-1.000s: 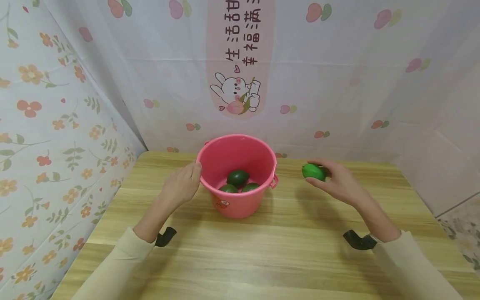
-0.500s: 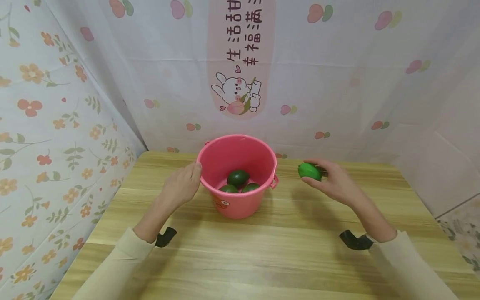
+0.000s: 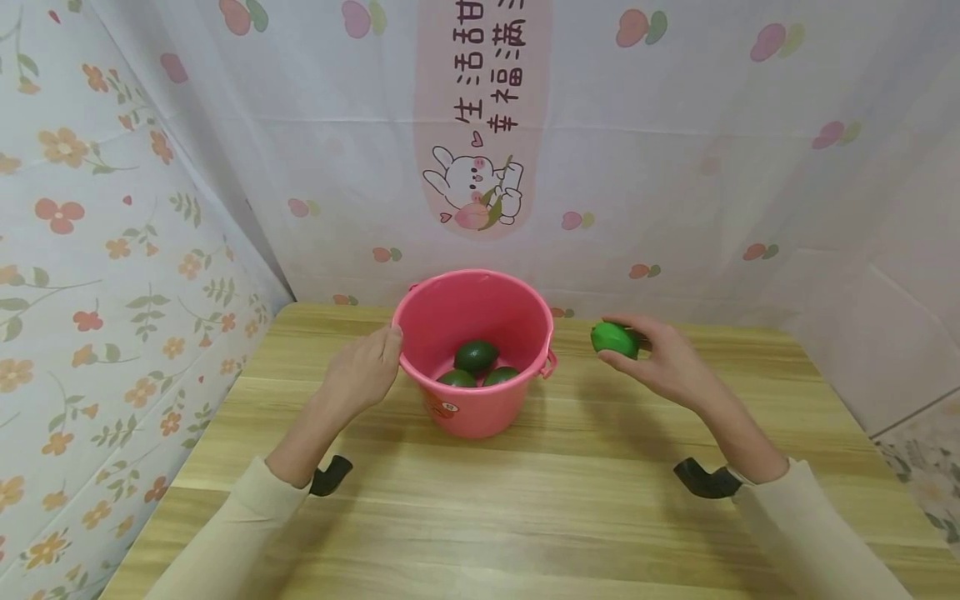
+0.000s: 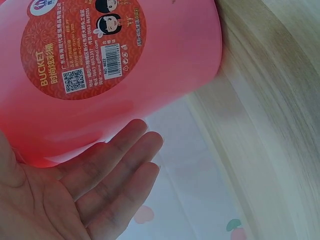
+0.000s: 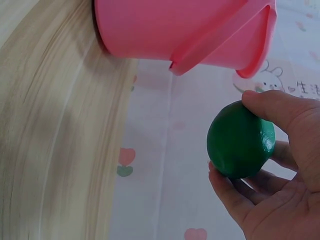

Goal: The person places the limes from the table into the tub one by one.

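A pink bucket [image 3: 480, 412] stands upright on the table, its handle folded down against the side. Three dark green avocados [image 3: 476, 356] lie at its bottom. My left hand [image 3: 362, 368] grips the bucket's left rim; in the left wrist view, several fingers [image 4: 120, 175] extend loosely along the outer wall beside the round red label [image 4: 82, 47]. Right of the bucket, my right hand [image 3: 667, 362] holds a bright green lime [image 3: 613, 340] between thumb and fingers, raised above the tabletop. In the right wrist view the lime [image 5: 240, 140] shows below the bucket's handle [image 5: 220, 40].
The wooden table [image 3: 480, 517] reaches back to a white printed curtain [image 3: 675, 167]. A floral cloth [image 3: 127, 292] hangs along the left side. Black curved wrist pieces [image 3: 705, 479] show beneath both forearms.
My right hand has moved slightly left with the lime, closer to the bucket. The left hand stays at the rim, and the bucket and avocados have not moved.
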A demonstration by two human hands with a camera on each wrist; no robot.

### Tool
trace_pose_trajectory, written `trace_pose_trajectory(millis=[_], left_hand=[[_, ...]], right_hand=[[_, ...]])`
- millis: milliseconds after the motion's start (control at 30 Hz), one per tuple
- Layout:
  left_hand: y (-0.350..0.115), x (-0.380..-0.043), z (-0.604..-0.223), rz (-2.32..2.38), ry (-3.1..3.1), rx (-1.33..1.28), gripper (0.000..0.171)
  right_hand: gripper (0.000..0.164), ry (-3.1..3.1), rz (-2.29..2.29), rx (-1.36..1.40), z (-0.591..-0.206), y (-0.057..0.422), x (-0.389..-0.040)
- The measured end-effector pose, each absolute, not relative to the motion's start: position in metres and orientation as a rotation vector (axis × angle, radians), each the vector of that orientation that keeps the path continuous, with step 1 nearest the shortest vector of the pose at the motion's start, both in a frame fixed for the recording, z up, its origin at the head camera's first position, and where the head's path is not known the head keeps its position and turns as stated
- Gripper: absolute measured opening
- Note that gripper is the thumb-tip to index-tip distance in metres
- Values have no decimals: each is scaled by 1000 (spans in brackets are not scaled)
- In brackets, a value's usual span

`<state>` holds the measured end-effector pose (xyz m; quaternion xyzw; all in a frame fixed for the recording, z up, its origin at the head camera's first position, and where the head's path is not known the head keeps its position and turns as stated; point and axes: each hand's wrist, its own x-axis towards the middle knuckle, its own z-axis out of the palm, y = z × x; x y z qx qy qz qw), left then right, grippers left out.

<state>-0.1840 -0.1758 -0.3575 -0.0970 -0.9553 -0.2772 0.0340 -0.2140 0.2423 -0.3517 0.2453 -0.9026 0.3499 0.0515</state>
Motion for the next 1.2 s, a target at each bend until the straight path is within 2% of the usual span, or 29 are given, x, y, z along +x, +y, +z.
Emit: trace_pose_trajectory(millis=[1200], left_hand=[[-171,-185,-356,-827,-2937,-297,42]], right_hand=[[50,-2634,1098,852,-328,223,-219]])
